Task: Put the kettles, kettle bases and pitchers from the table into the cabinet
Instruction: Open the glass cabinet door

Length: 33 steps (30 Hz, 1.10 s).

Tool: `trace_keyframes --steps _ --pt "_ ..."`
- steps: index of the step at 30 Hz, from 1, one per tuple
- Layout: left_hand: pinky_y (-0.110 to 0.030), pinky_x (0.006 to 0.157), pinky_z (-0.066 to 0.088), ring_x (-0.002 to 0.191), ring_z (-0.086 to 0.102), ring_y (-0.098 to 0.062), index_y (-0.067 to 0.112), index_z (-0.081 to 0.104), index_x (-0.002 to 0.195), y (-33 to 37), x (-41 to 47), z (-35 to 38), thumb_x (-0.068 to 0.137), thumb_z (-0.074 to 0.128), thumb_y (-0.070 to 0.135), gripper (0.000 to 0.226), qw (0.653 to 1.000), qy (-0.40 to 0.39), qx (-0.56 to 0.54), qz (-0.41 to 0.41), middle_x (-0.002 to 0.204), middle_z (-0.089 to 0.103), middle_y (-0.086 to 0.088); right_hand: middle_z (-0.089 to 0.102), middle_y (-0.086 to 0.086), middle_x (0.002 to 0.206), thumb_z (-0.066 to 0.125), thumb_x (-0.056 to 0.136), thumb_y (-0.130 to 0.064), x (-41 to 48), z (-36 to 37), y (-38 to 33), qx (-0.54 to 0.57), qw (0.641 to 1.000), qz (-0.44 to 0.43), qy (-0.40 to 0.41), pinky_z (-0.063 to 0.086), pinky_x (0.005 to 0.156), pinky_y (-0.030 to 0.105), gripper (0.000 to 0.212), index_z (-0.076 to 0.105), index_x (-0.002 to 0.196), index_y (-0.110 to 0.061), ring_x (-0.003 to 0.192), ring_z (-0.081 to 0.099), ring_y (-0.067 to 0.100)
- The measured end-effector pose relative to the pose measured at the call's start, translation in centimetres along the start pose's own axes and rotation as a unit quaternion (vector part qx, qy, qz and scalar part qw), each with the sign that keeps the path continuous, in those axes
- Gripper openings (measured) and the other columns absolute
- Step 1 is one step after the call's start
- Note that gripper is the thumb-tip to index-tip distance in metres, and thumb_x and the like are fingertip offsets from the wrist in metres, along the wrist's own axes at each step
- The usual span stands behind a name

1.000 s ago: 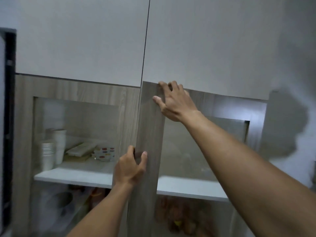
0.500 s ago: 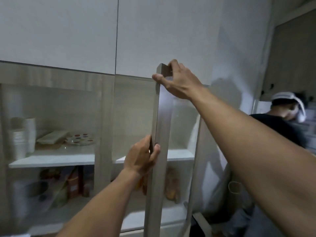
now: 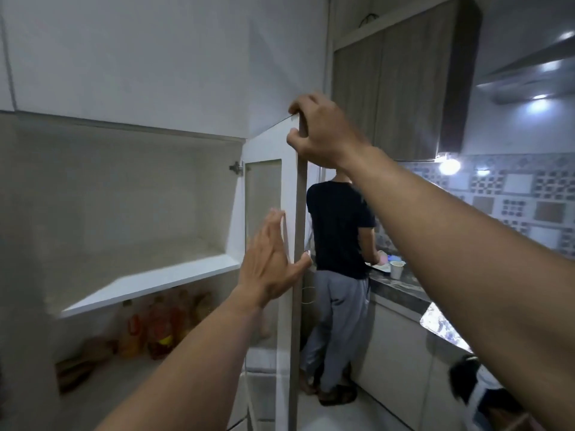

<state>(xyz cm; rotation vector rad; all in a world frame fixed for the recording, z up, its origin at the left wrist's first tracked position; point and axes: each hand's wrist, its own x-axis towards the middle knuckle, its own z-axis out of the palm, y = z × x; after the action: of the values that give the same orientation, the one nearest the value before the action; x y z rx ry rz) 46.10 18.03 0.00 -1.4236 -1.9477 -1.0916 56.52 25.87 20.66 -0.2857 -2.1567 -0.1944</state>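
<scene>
The cabinet stands with its right door (image 3: 289, 188) swung wide, edge-on to me, a glass pane in its white inner face. My right hand (image 3: 323, 132) grips the door's top corner. My left hand (image 3: 270, 262) lies flat against the door's inner side, fingers spread, thumb hooked round the edge. The white upper shelf (image 3: 149, 281) inside is bare. No kettle, kettle base or pitcher is in view.
Bottles of oil (image 3: 158, 331) stand on the lower shelf. A person in a dark shirt (image 3: 339, 237) stands just behind the door at a dark countertop (image 3: 401, 290) with a white cup (image 3: 397, 269). Wooden wall cabinets (image 3: 401, 76) hang at upper right.
The door has swung from nearly shut to fully open to the right. My left hand has loosened from gripping its edge to a flat push. My view has turned right, showing the kitchen.
</scene>
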Motion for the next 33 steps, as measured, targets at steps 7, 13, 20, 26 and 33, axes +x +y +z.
trace_keyframes --steps 7,13,20,26,33 --pt "-0.055 0.123 0.016 0.154 -0.009 -0.03 0.028 -0.03 0.152 5.0 4.5 9.8 0.081 0.055 0.062 0.116 0.997 -0.062 -0.051 0.012 0.166 -0.019 -0.008 0.051 0.013 0.138 0.048 0.095 -0.028 -2.0 -2.0 8.9 -0.17 0.984 0.035 -0.034 0.047 0.101 0.049 0.051 0.05 0.141 -0.007 0.124 0.05 0.032" --pt "-0.058 0.123 0.005 0.152 -0.012 -0.04 0.023 -0.025 0.154 10.1 8.6 16.4 0.083 0.061 0.057 0.117 0.998 -0.058 -0.027 0.012 0.164 -0.024 -0.015 0.045 0.013 0.145 0.053 0.093 -0.017 -2.3 -1.7 16.6 -0.225 0.968 0.085 -0.069 0.048 0.105 0.048 0.059 0.041 0.15 -0.01 0.13 0.046 0.034" --pt "-0.061 0.121 0.006 0.152 -0.013 -0.042 0.023 -0.027 0.153 12.0 11.8 22.2 0.083 0.057 0.065 0.117 0.998 -0.057 -0.006 -0.002 0.163 -0.025 -0.017 0.036 0.01 0.154 0.057 0.092 -0.009 -2.1 -0.1 23.1 -0.223 0.964 0.117 -0.085 0.048 0.105 0.046 0.071 0.028 0.158 -0.012 0.137 0.039 0.033" --pt "-0.064 0.12 0.007 0.151 -0.013 -0.044 0.022 -0.028 0.152 13.0 13.7 25.6 0.083 0.046 0.074 0.115 0.998 -0.047 0.021 -0.02 0.163 -0.024 -0.019 0.033 0.009 0.157 0.059 0.092 -0.005 -1.6 0.7 26.5 -0.21 0.965 0.13 -0.09 0.044 0.107 0.044 0.075 0.026 0.158 -0.014 0.14 0.037 0.034" --pt "-0.065 0.119 0.007 0.151 -0.015 -0.043 0.025 -0.031 0.15 13.5 15.2 28.0 0.08 0.049 0.074 0.118 0.998 -0.042 0.034 -0.028 0.163 -0.025 -0.018 0.032 0.008 0.158 0.057 0.094 -0.005 -1.5 1.6 29.4 -0.202 0.968 0.13 -0.078 0.045 0.105 0.043 0.071 0.027 0.157 -0.015 0.14 0.038 0.033"
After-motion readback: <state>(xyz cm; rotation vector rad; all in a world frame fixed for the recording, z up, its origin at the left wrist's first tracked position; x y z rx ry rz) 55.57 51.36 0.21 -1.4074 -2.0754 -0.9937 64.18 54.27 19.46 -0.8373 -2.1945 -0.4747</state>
